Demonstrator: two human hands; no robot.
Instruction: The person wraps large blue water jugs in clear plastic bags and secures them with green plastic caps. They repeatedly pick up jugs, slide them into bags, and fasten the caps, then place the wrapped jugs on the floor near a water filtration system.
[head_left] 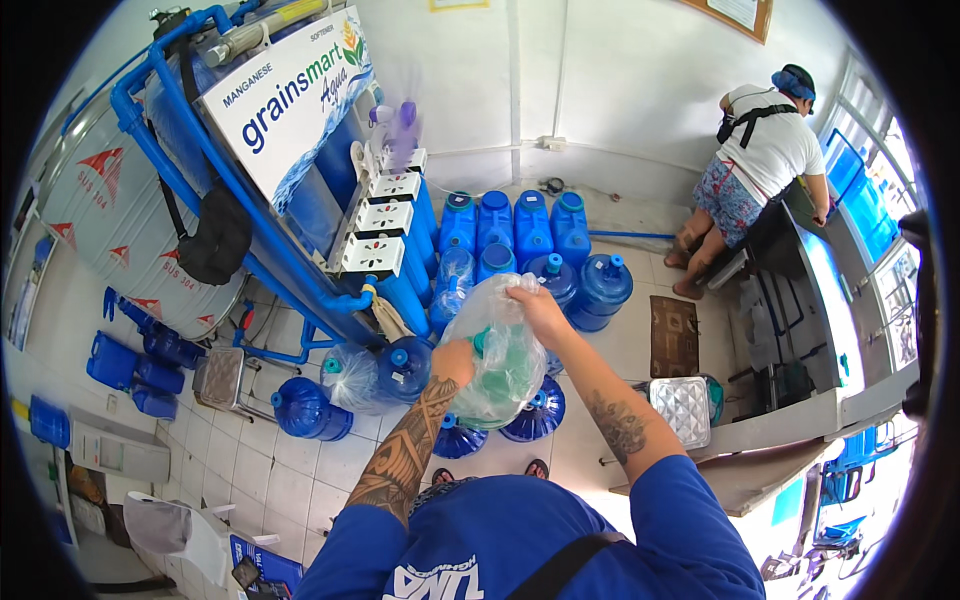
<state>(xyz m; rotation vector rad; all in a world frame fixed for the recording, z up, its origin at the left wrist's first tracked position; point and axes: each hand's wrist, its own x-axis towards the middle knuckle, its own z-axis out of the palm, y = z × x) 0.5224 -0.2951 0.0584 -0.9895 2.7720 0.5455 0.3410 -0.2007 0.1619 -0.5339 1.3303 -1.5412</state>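
Note:
A green round water jug (505, 376) stands in front of me, wrapped in a clear plastic bag (467, 315). My right hand (537, 314) pinches the bag's upper edge and holds it up beside the jug's top. At the jug's left side, my left hand (455, 362) is closed on gathered plastic by the green cap (479, 343); its fingertips are partly hidden. Two blue jugs, a left one (460, 436) and a right one (537, 412), stand between the green jug and my feet.
Several blue round jugs (603, 292) and slim upright containers (534, 222) stand beyond my hands. On the left are a blue-piped filter frame (235, 215) and another bagged jug (352, 375). A person (760, 165) bends at the counter (810, 290) on the far right, near a brown mat (674, 337).

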